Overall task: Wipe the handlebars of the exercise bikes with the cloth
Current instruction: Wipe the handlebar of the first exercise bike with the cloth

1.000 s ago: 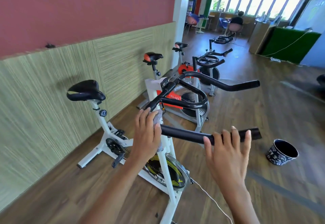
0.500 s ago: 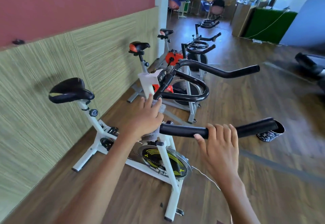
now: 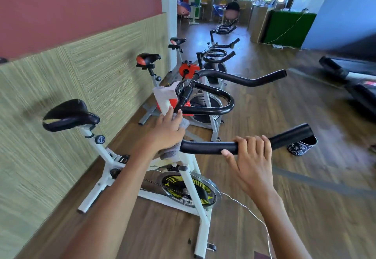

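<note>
The nearest white exercise bike [image 3: 105, 169] has black handlebars [image 3: 205, 148] that loop forward and out to the right. My left hand [image 3: 166, 130] holds a grey cloth [image 3: 173, 151] against the near bar at its left end, where it meets the stem; most of the cloth is hidden under my palm. My right hand [image 3: 250, 155] grips the same near bar further right, fingers curled over the top. The far arm of the handlebars [image 3: 244, 79] is untouched.
More exercise bikes [image 3: 195, 69] stand in a row along the left wall behind this one. A black patterned bucket [image 3: 302, 145] sits on the wooden floor to the right. A white cable [image 3: 254, 216] trails on the floor. A treadmill [image 3: 350, 75] lies at far right.
My right hand went from open above the near bar to gripping it. My left hand stayed with the cloth at the bar's left end. The view shifted closer and rightward.
</note>
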### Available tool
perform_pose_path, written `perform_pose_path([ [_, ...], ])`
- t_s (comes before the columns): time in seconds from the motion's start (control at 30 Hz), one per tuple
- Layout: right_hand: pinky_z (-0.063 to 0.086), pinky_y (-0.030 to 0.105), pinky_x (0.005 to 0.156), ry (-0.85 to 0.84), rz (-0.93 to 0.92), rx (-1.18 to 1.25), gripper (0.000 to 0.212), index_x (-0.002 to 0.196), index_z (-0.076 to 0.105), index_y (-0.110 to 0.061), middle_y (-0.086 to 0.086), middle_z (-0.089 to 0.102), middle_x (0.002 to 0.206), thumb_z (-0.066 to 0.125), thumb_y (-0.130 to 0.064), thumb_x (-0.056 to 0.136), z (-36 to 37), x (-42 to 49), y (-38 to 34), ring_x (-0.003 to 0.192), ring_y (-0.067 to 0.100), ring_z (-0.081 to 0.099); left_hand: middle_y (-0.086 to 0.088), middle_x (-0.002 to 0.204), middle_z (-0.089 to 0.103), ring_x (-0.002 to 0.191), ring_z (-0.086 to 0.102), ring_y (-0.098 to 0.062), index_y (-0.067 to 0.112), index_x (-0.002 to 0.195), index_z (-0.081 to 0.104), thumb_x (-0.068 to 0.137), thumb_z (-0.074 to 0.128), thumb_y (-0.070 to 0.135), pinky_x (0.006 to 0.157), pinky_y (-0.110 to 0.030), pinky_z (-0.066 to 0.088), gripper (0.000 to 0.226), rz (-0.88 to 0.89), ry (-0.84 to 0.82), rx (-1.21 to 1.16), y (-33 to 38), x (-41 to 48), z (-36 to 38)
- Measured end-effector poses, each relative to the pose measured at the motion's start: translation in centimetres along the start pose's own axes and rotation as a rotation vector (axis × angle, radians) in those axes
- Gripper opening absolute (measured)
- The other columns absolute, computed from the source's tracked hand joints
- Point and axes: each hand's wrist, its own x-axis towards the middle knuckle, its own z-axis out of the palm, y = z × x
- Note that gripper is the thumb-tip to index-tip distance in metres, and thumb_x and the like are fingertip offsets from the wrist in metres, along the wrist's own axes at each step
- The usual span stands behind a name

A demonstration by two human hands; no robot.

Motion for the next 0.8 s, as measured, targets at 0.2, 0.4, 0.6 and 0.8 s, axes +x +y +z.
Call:
perform_pose_path([
  [0.2, 0.025, 0.048, 0.113, -0.026, -0.025, 0.024, 0.068, 0.111, 0.060, -0.010, 0.008, 0.055, 0.097, 0.016, -0.060, 0.099, -0.2, -0.1, 0.3, 0.101, 0.033, 0.051, -0.001, 0.162, -0.011, 0.148, -0.001, -0.033, 0.023, 0.154, -0.001, 0.103, 0.030, 0.023, 0.119, -0.049, 0.010, 0.060, 0.024, -0.110, 0.035, 0.9, 4.1, -2.6],
  [0.4, 0.025, 0.049, 0.113, -0.028, -0.009, 0.030, 0.067, 0.111, 0.059, -0.009, 0.008, 0.055, 0.097, 0.016, -0.059, 0.099, -0.2, -0.2, 0.1, 0.101, 0.033, 0.051, 0.001, 0.162, 0.007, 0.148, -0.012, -0.020, 0.011, 0.150, 0.027, 0.103, 0.029, 0.029, 0.118, -0.046, 0.007, 0.050, 0.134, 0.063, -0.066, 0.8, -2.7, 0.6],
  [0.6, 0.026, 0.048, 0.113, -0.014, -0.018, 0.031, 0.065, 0.112, 0.059, -0.010, 0.007, 0.055, 0.097, 0.016, -0.057, 0.100, -0.1, -0.3, 0.4, 0.100, 0.032, 0.051, -0.006, 0.133, 0.054, 0.145, 0.017, -0.028, 0.010, 0.118, 0.058, 0.101, 0.024, 0.031, 0.120, -0.046, 0.008, 0.044, 0.211, 0.394, 0.063, 1.9, -4.4, 4.1],
  [0.8, 0.025, 0.048, 0.113, 0.005, -0.017, 0.048, 0.060, 0.113, 0.058, -0.010, 0.007, 0.055, 0.096, 0.021, -0.055, 0.099, 0.2, -0.3, 0.5, 0.099, 0.033, 0.053, -0.015, 0.154, 0.031, 0.148, 0.007, -0.034, 0.002, 0.146, 0.034, 0.097, 0.018, 0.042, 0.121, -0.045, 0.011, 0.065, 0.176, 0.568, -0.065, 2.5, -5.4, 6.6],
])
